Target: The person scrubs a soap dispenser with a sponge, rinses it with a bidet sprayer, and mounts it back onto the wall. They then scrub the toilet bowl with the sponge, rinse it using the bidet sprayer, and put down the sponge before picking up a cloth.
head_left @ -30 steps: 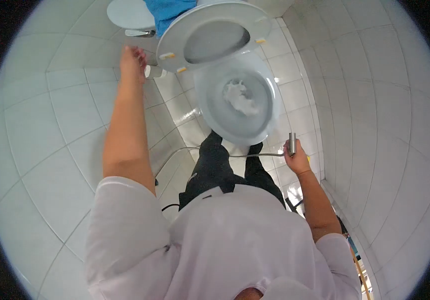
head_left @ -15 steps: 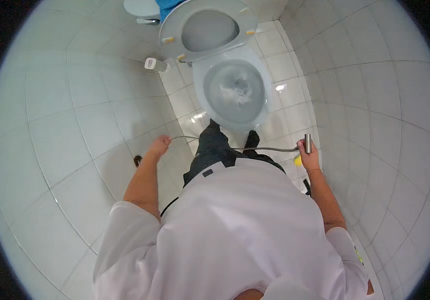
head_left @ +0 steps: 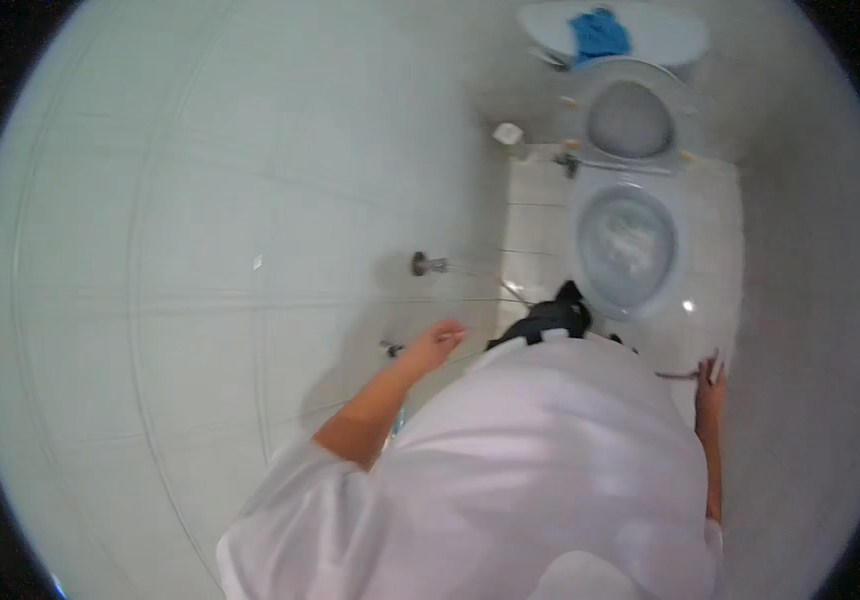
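Note:
My right hand [head_left: 711, 392] is closed round a metal bidet sprayer [head_left: 716, 368] by the right wall. Its hose [head_left: 677, 376] runs left towards my legs and goes out of sight behind my shirt. On the left, my left hand [head_left: 434, 347] is off the wall, its fingers loosely bent, with nothing seen in them. A metal angle valve [head_left: 430, 264] sticks out of the wall above that hand, and a hose [head_left: 515, 292] leads down from it. The toilet [head_left: 578, 240] stands ahead, lid and seat raised, with white, stirred water in the bowl.
A blue cloth [head_left: 600, 38] lies on the toilet tank [head_left: 665, 35]. A white container [head_left: 509, 134] is by the left wall. Another metal wall fitting [head_left: 391, 349] is close to my left hand. Tiled walls are near on both sides.
The view has swung left, so the toilet appears farther right. My left hand has come away from the valve, which now shows. The sprayer stays in my right hand.

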Tool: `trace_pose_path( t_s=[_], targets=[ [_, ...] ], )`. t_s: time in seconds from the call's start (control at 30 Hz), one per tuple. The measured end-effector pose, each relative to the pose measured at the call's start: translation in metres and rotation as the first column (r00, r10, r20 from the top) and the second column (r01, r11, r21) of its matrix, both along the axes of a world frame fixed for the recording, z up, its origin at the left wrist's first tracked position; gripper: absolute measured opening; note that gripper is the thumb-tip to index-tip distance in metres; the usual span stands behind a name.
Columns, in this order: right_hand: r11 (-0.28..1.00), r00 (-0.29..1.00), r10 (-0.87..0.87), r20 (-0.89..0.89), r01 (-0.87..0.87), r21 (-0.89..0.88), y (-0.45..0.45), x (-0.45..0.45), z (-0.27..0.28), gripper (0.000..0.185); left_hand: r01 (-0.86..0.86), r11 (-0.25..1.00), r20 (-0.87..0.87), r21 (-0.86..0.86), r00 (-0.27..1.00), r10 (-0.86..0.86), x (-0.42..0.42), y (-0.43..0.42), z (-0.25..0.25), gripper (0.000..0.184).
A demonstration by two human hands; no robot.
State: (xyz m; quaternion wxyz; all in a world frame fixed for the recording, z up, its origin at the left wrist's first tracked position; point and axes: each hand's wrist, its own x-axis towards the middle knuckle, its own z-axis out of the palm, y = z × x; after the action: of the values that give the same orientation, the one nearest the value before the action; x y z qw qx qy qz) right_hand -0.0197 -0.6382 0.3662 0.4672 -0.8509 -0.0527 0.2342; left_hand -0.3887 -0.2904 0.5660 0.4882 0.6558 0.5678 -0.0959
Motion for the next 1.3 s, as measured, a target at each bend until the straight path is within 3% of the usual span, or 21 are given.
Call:
trace_pose_path(
  t_s=[0.07,0.13,0.17,0.23,0.3,0.37,0.6,0.7,0.77,1.0,1.07,1.17,1.23,1.3],
  targets=[
    [0.997,0.999,-0.026,0.046,0.029,-0.07,0.018,-0.008,0.029,0.031,0.097,0.995,-0.052,0.018,0.994,-0.096,-0.006,0.004,-0.008,0.028],
    [0.998,0.997,0.067,-0.023,-0.067,0.009,0.033,-0.012,0.069,0.028,0.277,0.961,-0.074,0.014,0.959,-0.275,0.002,0.023,-0.034,0.029],
    [0.995,0.995,0.095,-0.015,-0.095,-0.004,0.033,-0.011,0.066,0.027,0.405,0.913,-0.12,0.048,0.91,-0.397,0.011,0.035,-0.044,0.031],
    [0.994,0.995,0.102,-0.016,-0.102,-0.038,0.034,-0.015,0.059,0.026,0.494,0.853,-0.169,0.167,0.867,-0.469,0.044,0.058,-0.059,0.031],
    [0.989,0.989,0.143,0.039,-0.144,0.014,0.038,-0.01,0.054,0.023,0.529,0.829,-0.191,0.182,0.846,-0.498,0.086,0.092,-0.067,0.033],
    [0.993,0.992,0.118,0.047,-0.118,-0.018,0.036,-0.013,0.05,0.022,0.335,0.92,-0.025,0.201,0.941,-0.337,0.096,0.121,-0.112,0.035],
    [0.996,0.994,0.084,0.076,-0.081,-0.041,0.033,-0.017,0.046,0.02,0.415,0.869,-0.149,0.269,0.909,-0.388,0.137,0.117,-0.109,0.032],
    [0.995,0.994,0.059,0.095,-0.051,-0.08,0.033,-0.018,0.045,0.021,0.51,0.827,-0.211,0.239,0.858,-0.468,0.13,0.109,-0.118,0.031],
    [0.992,0.993,0.05,0.107,-0.037,-0.117,0.032,-0.016,0.038,0.022,0.632,0.729,-0.263,0.262,0.774,-0.577,0.118,0.107,-0.129,0.031],
    [0.994,0.993,0.056,0.102,-0.047,-0.096,0.026,-0.016,0.023,0.022,0.579,0.784,-0.249,0.223,0.811,-0.529,0.064,0.103,-0.159,0.029],
    [0.995,0.995,0.046,0.094,-0.037,-0.096,0.025,-0.016,0.019,0.02,0.42,0.903,-0.214,0.096,0.894,-0.393,0.056,0.101,-0.16,0.028],
    [0.997,0.995,0.043,0.088,-0.037,-0.064,0.023,-0.014,0.012,0.021,0.464,0.868,-0.239,0.175,0.876,-0.42,0.056,0.09,-0.148,0.027],
    [0.997,1.0,-0.016,-0.023,0.014,-0.076,0.023,-0.014,0.015,0.023,0.476,0.859,-0.246,0.189,0.87,-0.428,0.051,0.092,-0.155,0.026],
    [0.994,1.0,-0.012,0.02,0.014,-0.108,0.014,-0.012,-0.001,0.024,0.484,0.849,-0.254,0.21,0.866,-0.431,0.044,0.094,-0.172,0.026]
  ],
)
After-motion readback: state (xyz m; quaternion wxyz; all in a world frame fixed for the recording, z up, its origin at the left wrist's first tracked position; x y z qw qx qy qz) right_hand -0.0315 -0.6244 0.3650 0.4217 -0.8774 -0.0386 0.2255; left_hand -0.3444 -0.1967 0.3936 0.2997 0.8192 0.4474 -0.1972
